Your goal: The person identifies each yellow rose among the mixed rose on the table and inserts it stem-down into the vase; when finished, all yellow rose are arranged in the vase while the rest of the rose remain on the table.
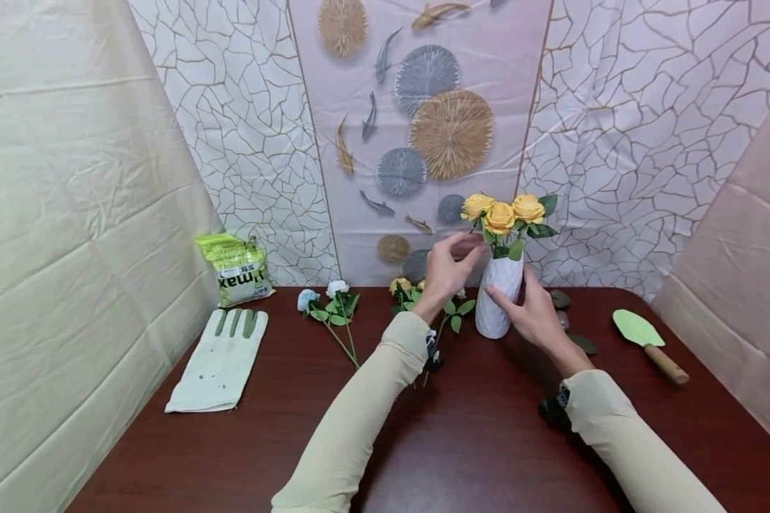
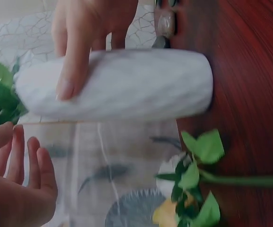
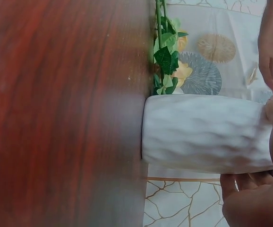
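Observation:
A white textured vase stands on the table, tilted slightly in the head view, with several yellow roses in its mouth. My right hand grips the vase's side, thumb across the front and fingers behind, as the left wrist view also shows around the vase. Beside the rim, just under the blooms, is my left hand. In the left wrist view its loosely bent fingers are close to the green leaves, and no stem shows between them.
More yellow flowers lie behind my left wrist. Left of them are a blue flower and a white flower. A glove and a green bag occupy the left side; dark stones and a trowel the right.

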`<state>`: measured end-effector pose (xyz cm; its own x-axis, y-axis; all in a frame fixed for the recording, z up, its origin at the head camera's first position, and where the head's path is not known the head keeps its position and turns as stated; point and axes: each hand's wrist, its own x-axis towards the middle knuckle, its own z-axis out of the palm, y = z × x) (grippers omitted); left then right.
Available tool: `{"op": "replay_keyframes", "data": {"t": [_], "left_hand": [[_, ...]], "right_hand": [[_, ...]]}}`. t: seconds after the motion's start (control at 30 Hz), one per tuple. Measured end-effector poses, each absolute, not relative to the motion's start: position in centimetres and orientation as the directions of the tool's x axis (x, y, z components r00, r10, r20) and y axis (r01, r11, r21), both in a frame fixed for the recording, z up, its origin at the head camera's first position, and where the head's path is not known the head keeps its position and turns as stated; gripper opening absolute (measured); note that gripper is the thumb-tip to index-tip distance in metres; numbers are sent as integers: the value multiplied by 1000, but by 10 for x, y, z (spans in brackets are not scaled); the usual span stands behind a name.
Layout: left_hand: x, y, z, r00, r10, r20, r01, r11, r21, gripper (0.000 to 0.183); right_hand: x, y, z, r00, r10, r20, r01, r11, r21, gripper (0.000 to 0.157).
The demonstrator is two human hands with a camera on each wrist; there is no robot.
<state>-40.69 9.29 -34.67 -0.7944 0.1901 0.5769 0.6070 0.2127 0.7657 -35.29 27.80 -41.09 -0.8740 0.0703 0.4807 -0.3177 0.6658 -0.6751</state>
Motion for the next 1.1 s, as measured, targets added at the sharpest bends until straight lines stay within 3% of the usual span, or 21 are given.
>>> {"op": "replay_keyframes", "data": {"t": [0.2,0.33,0.63,0.83,1.1], "left_hand": [[-408,51,-353,-793,169,585,607,142,782,21],[-407,18,-363,-822,182,539,567,171,806,23],[-403,-31,-402,-920,289,265,362,362,859,25],[-400,-34,-412,-922,365,129,297,453,841,21],[-391,-30,-414,-931,366,-9,234,613,755,18]], "right_hand": [[-354,276,-411,-874,68,482,-318,669,-671,79],[-354,275,-411,-877,68,476,-315,667,-675,79],[-354,278,-413,-880,69,469,-309,666,-679,80],[-354,278,-412,-882,63,466,-314,659,-683,82],[-354,279,-412,-883,59,466,-320,650,-689,81]]}}
